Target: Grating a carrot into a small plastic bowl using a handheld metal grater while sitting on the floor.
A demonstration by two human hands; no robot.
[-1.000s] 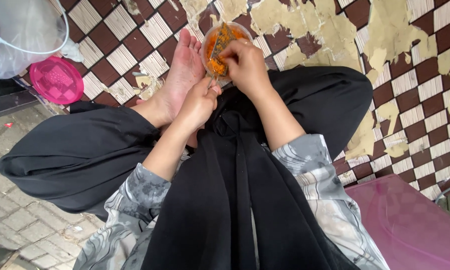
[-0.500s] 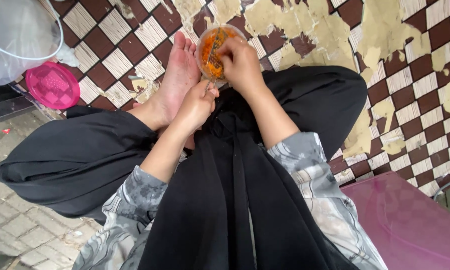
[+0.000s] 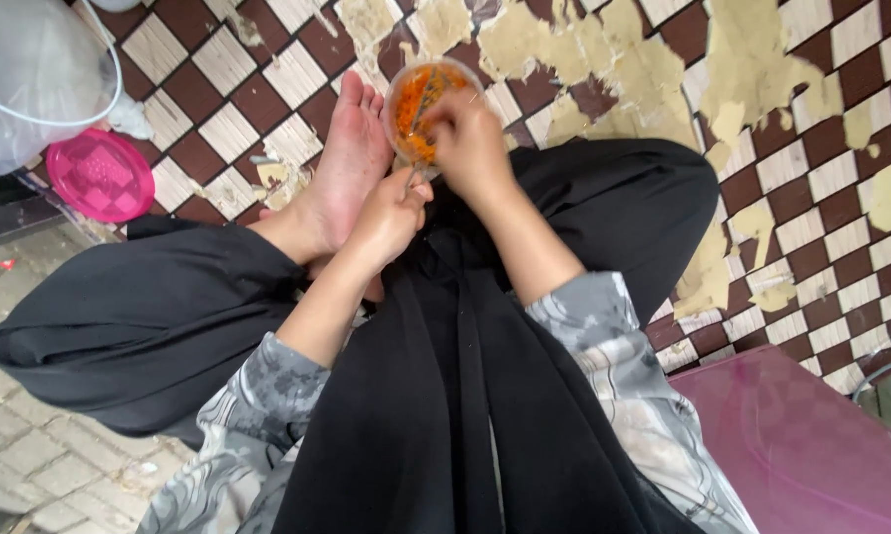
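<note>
A clear round bowl filled with orange shredded food stands on the checkered floor just past my bare foot. My right hand is closed over the bowl's near right rim, with a thin utensil reaching into the food. My left hand grips the bowl's near edge from below, fingers curled. Both forearms stretch out over my black garment.
A pink round lid lies at the left beside a clear plastic bag with a white cable. A magenta plastic surface sits at the lower right. The brown and cream floor tiles are worn and patchy.
My hands and the bowl stay together in the same place; the right hand has shifted slightly over the bowl. The view has drifted a little.
</note>
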